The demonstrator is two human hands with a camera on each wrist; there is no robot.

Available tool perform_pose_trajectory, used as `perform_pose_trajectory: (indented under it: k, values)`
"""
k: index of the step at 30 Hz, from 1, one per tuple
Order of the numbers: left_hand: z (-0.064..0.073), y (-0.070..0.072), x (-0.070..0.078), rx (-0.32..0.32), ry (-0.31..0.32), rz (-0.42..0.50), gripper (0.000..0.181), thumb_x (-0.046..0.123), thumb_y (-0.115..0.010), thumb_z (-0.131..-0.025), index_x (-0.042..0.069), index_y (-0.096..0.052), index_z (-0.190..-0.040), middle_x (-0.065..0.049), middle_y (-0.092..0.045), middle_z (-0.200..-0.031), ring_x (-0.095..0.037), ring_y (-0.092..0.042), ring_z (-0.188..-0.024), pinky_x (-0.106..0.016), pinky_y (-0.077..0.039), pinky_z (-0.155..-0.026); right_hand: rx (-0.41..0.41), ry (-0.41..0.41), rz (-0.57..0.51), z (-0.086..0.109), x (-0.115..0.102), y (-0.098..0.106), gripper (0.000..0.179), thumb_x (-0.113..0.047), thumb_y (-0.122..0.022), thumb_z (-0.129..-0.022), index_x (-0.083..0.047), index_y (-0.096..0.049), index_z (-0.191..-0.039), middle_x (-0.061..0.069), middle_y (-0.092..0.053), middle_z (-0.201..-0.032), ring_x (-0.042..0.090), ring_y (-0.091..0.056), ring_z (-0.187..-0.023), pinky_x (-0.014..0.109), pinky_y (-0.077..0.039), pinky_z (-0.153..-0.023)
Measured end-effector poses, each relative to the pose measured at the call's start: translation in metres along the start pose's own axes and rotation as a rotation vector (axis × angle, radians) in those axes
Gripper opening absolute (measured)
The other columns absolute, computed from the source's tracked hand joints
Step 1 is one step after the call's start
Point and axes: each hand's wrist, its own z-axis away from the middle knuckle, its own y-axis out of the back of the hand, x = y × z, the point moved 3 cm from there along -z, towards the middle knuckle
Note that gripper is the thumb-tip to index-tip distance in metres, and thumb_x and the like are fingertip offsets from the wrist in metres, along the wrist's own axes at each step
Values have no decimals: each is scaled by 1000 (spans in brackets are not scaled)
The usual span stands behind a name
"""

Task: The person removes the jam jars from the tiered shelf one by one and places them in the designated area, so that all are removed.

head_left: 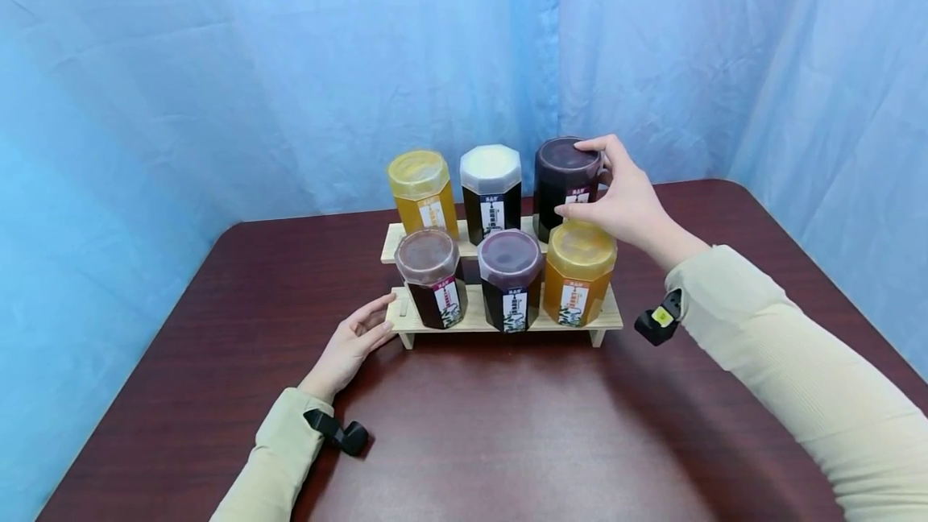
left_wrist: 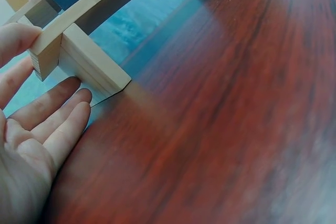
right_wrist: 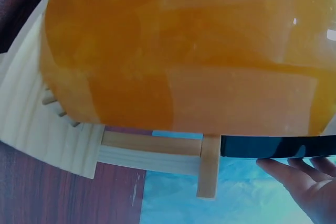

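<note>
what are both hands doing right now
Left hand: holding the left end of the wooden rack.
Right hand: gripping the dark jar at the back right.

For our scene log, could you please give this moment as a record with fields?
Left hand: pinches the two-tier pale wooden stand at its front left end
Right hand: grips the dark faceted jar with dark purple lid, back right
Back row, others: yellow faceted jar, left; dark faceted jar with white lid, middle
Front row, left to right: dark faceted jar with brownish lid; dark faceted jar with lighter purple lid; orange faceted jar
Table: dark red-brown
</note>
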Motion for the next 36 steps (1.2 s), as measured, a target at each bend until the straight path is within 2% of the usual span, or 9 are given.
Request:
perform_pose_trajectory:
  k: [4,9,15,22,24,30,36]
  values:
    - [0,0,-1,1,0,-1,53,5,-52,-95,-5,-32,-143,-27,-40,-139,0,-55,-107,-19,-49,-90,53,65,-19,3,4,-2,74,-12,-78,-75,-14,-38,-137,14,-53,-122,17,-58,-93,14,-47,-67]
    - [2,0,-1,3,-1,1,53,6,-52,-95,-5,-33,-143,-29,-38,-140,0,-55,-107,-20,-48,-90,123,120,-32,7,7,-3,73,-7,-79,-73,-12,-41,-134,14,-55,-122,1,-56,-77,10,-47,-64]
    - [4,0,-1,-8,-4,14,54,6,-53,-95,-5,-32,-144,-28,-38,-140,0,-55,-107,-20,-49,-90,196,150,-59,12,7,1,75,-5,-80,-71,-12,-41,-135,12,-51,-130,-6,-55,-83,9,-48,-66]
    - [3,0,-1,5,-9,17,54,5,-54,-95,-4,-33,-143,-13,-48,-133,-2,-56,-107,-20,-49,-90,304,227,-62,20,12,13,75,0,-79,-69,-8,-42,-134,11,-49,-131,-10,-56,-85,7,-49,-69]
    - [3,1,-1,6,-7,18,53,5,-53,-95,-4,-33,-143,-14,-47,-134,-1,-56,-107,-20,-49,-90,331,237,-47,22,16,16,75,1,-79,-69,-8,-43,-134,11,-50,-131,-12,-56,-84,6,-49,-69]
    - [5,2,0,-11,-13,22,54,4,-52,-95,-7,-31,-143,-28,-38,-140,0,-56,-107,-20,-49,-90,387,250,21,31,26,26,75,2,-79,-68,-8,-45,-133,12,-50,-131,-13,-53,-81,4,-46,-69]
    - [6,2,0,-16,-15,19,53,4,-52,-95,-7,-31,-143,-28,-41,-137,-1,-57,-106,-20,-49,-90,403,269,57,38,34,36,77,3,-79,-66,-8,-46,-134,13,-50,-128,-13,-52,-80,3,-45,-68]
